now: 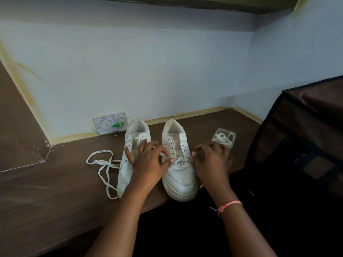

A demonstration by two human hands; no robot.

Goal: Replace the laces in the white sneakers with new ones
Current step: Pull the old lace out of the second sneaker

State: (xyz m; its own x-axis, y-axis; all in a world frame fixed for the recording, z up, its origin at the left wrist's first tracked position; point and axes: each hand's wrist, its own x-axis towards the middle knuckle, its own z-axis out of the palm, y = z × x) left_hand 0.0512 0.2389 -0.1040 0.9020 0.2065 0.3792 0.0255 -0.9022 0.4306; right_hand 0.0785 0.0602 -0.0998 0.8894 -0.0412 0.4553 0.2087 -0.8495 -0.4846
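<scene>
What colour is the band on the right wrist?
Pink wrist band, clearest in the head view.

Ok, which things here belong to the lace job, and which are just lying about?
Job: left sneaker, right sneaker, loose lace, box of laces, left hand, right hand.
Lying about: white panel by the wall, dark rack.

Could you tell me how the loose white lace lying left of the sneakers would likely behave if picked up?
The loose flat white shoelace lies in slack, crossing loops on the brown wooden desk, so it would probably droop limply. It looks thin, likely very light. One loop sits against the left white sneaker and might drag there.
</scene>
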